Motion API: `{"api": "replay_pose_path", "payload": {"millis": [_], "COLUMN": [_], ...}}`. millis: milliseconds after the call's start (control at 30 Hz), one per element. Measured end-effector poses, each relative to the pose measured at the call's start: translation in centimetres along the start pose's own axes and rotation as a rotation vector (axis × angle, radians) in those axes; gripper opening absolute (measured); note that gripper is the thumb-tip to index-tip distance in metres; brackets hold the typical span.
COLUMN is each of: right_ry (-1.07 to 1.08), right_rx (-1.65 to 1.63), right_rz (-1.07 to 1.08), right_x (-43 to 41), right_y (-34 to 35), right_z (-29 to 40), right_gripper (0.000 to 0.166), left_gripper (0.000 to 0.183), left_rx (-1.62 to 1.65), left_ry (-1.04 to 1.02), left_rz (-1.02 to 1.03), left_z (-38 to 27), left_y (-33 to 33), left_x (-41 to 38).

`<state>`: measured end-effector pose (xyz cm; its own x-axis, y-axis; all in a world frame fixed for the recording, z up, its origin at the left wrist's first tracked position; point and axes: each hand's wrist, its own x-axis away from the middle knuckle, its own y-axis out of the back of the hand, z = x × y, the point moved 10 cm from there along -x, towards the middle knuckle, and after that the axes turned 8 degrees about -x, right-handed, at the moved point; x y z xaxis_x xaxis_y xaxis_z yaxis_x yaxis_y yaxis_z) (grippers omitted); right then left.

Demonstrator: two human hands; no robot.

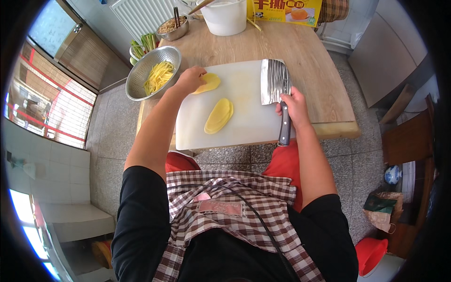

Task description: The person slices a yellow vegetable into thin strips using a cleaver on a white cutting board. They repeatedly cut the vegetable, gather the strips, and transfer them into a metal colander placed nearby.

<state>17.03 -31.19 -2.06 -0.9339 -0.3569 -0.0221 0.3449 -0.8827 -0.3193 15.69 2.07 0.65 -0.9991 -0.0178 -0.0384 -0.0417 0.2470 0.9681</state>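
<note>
On the white cutting board [246, 130] lies a small overlapping stack of yellow potato slices [219, 117]. My left hand [192, 80] touches more potato slices [210, 83] at the board's upper left; whether its fingers grip them is hard to see. My right hand [294, 105] holds a cleaver [276, 83] where the blade meets the dark riveted handle, and the blade lies over the board's right side, pointing away from me. Left of the board, a perforated metal colander [135, 83] holds yellow potato shreds [159, 77].
Behind the board on the wooden table [239, 47] stand a white tub [225, 17], a yellow printed box [299, 12] and a metal bowl [176, 33] of food with chopsticks. Green vegetables [148, 43] sit behind the colander. The table's front edge runs beneath the board.
</note>
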Motion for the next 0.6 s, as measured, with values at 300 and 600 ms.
{"api": "replay_pose_path", "payload": {"millis": [300,600], "right_ry": [0.003,0.016], "right_rx": [0.003,0.001], "right_rz": [-0.002,-0.002], "right_x": [0.0,-0.1], "right_y": [0.2,0.2], "right_z": [0.0,0.0], "right_gripper": [0.006,0.007], "left_gripper": [0.023,0.026], "left_rx": [0.536,0.775], "left_ry": [0.201,0.213], "left_rz": [0.003,0.025], "left_z": [0.8,1.0], "left_y": [3.8,3.6], "left_x": [1.6,2.3]}}
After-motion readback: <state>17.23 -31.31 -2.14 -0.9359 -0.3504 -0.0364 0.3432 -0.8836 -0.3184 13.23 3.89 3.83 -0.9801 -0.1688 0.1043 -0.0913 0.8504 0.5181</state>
